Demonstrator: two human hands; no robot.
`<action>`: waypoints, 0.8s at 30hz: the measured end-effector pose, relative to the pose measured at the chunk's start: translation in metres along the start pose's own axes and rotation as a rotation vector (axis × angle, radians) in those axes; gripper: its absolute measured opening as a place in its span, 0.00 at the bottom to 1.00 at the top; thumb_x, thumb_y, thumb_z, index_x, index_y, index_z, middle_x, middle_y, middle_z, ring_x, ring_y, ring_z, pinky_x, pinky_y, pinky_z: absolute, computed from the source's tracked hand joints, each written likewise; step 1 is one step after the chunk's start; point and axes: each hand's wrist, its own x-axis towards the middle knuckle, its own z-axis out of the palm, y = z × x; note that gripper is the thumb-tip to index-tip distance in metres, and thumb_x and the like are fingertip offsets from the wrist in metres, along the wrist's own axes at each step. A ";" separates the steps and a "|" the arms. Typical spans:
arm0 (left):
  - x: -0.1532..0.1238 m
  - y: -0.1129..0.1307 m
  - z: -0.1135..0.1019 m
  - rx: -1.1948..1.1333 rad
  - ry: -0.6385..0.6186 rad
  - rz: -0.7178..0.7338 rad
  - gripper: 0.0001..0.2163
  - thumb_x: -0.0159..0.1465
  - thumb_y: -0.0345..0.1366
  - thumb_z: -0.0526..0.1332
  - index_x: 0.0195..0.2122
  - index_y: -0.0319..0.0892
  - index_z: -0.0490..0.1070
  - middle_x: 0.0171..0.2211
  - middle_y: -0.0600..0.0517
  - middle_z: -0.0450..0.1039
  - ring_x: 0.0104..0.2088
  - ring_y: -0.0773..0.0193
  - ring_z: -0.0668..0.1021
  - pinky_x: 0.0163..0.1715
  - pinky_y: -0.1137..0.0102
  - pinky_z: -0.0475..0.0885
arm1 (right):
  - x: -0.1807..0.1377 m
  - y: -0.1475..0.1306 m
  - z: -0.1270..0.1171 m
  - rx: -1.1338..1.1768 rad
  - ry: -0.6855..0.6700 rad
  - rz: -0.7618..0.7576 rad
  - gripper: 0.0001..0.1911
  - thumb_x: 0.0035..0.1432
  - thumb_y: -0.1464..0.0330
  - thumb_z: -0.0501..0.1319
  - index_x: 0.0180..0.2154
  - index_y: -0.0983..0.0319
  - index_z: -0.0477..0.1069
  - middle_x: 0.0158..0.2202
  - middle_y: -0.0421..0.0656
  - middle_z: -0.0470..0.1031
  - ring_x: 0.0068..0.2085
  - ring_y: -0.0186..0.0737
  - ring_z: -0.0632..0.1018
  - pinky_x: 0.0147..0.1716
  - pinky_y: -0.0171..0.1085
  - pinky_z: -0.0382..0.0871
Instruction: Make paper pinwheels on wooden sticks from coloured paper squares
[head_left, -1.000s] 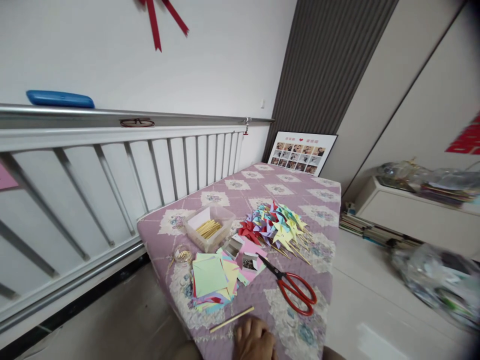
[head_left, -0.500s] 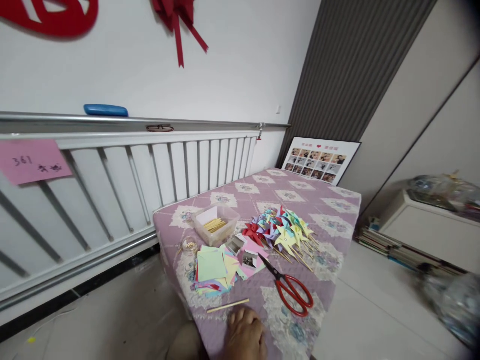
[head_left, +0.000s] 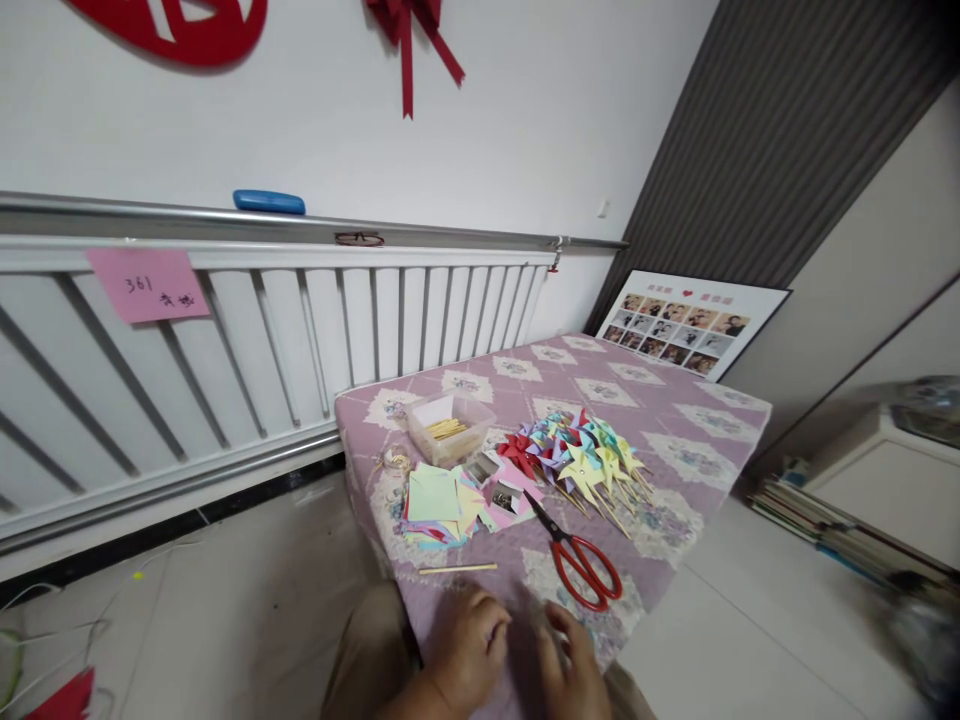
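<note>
Grip cannot be told: left hand (head_left: 472, 638) and right hand (head_left: 570, 655) are curled near the stick (head_left: 458, 569); a pause is suggested, opening required for pickup.

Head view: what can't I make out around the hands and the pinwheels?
All in the head view:
- Left hand: curled fingers hide its palm, so any grip is unclear.
- Right hand: blurred, its lower part cut off by the bottom edge.
- Pinwheels: they overlap, hiding their number.
- Dark bits in the small box: too small to identify.
</note>
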 end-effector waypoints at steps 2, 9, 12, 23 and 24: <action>0.001 -0.007 -0.017 0.026 0.057 0.007 0.09 0.57 0.23 0.55 0.32 0.43 0.72 0.32 0.50 0.73 0.37 0.61 0.73 0.40 0.66 0.66 | 0.002 -0.004 0.027 -0.043 -0.040 -0.070 0.14 0.57 0.63 0.53 0.40 0.58 0.74 0.39 0.49 0.81 0.41 0.53 0.81 0.40 0.48 0.76; 0.062 -0.057 -0.095 0.324 0.103 -0.061 0.10 0.62 0.27 0.53 0.40 0.41 0.72 0.42 0.46 0.73 0.46 0.58 0.72 0.50 0.62 0.66 | -0.006 -0.016 0.054 -0.334 -0.197 -0.192 0.14 0.57 0.66 0.56 0.44 0.56 0.74 0.49 0.48 0.76 0.49 0.53 0.76 0.44 0.52 0.70; 0.091 -0.073 -0.104 0.368 0.000 -0.042 0.11 0.58 0.29 0.59 0.42 0.40 0.73 0.47 0.44 0.72 0.50 0.55 0.70 0.53 0.60 0.63 | -0.006 -0.014 0.051 -0.364 -0.217 -0.190 0.13 0.58 0.67 0.57 0.43 0.58 0.75 0.49 0.48 0.76 0.50 0.52 0.75 0.45 0.50 0.68; 0.114 -0.094 -0.105 0.381 -0.274 -0.004 0.14 0.55 0.34 0.63 0.43 0.39 0.74 0.47 0.42 0.73 0.49 0.54 0.73 0.51 0.63 0.66 | 0.005 -0.013 0.055 -0.379 -0.234 -0.173 0.09 0.57 0.69 0.58 0.38 0.56 0.76 0.47 0.45 0.76 0.46 0.50 0.75 0.42 0.46 0.68; 0.114 -0.095 -0.105 0.374 -0.277 -0.002 0.13 0.55 0.34 0.62 0.42 0.39 0.74 0.47 0.42 0.73 0.49 0.54 0.73 0.51 0.63 0.66 | 0.006 -0.012 0.055 -0.381 -0.235 -0.173 0.09 0.57 0.69 0.58 0.38 0.56 0.75 0.47 0.45 0.76 0.46 0.49 0.75 0.41 0.45 0.67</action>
